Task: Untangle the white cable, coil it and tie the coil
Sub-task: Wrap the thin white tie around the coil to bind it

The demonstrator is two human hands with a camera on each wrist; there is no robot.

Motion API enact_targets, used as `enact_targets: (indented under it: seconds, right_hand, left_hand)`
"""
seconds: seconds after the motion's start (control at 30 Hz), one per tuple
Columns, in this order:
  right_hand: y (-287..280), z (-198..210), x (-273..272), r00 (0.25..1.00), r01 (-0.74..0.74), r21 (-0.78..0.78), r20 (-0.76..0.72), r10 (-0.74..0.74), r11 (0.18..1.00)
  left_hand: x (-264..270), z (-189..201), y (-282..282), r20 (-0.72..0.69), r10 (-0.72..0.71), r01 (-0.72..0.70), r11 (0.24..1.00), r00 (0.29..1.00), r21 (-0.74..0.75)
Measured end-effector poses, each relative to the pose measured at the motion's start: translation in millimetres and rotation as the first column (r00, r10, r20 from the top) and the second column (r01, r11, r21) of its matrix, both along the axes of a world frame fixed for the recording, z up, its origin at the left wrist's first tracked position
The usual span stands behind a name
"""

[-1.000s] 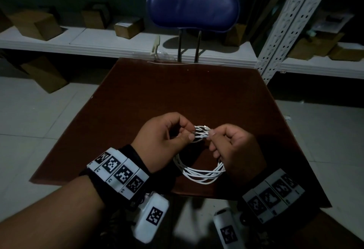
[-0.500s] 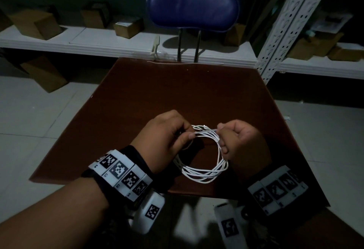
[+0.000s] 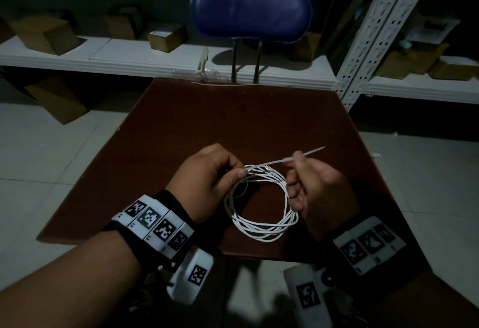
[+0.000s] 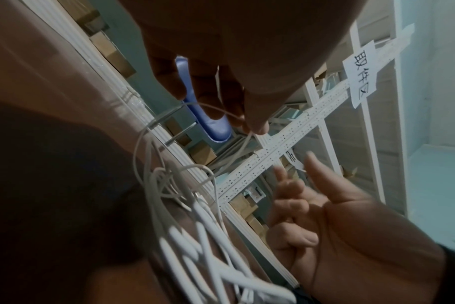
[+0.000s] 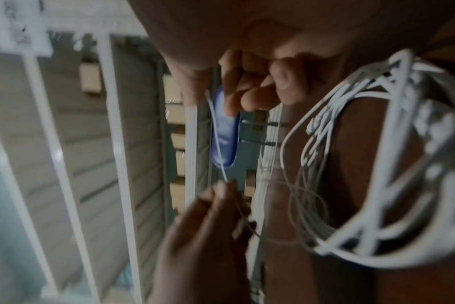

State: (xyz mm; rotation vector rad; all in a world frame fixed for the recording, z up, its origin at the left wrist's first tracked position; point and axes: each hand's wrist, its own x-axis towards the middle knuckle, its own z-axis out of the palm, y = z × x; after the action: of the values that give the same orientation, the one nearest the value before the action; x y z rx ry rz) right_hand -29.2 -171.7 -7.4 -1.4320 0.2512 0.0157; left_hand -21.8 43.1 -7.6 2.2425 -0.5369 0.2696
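Leftmost, the left hand [image 3: 210, 180] pinches the top of the white cable coil [image 3: 261, 203] between thumb and curled fingers, seemingly to keep the loops gathered; the coil hangs just above the brown bench [image 3: 233, 125], its lower loops toward the near edge; a thin white tie [image 3: 298, 157] runs from that pinch up and to the right; the right hand [image 3: 318, 190] pinches this strip with fingers curled, apparently drawing it taut to bind the coil.

Blurred right hand [image 5: 255, 82] pinches thin white tie [image 5: 217, 142] beside white cable coil [image 5: 403, 164].
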Motion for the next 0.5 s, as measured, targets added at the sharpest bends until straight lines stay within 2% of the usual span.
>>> enact_targets:
  seconds: [0.1,0.5]
  right_hand:
    - [7,-6,-7,0.998,-0.049,-0.152,0.035,0.055,0.987]
    - [10,-12,-8,0.994,-0.068,-0.258,-0.096,0.045,0.964]
  left_hand:
    - [-3,-1,-3,0.016,-0.031,0.031,1.000,0.999,0.007]
    - [-7,-5,-11,0.016,-0.135,0.132,0.981,0.991,0.143]
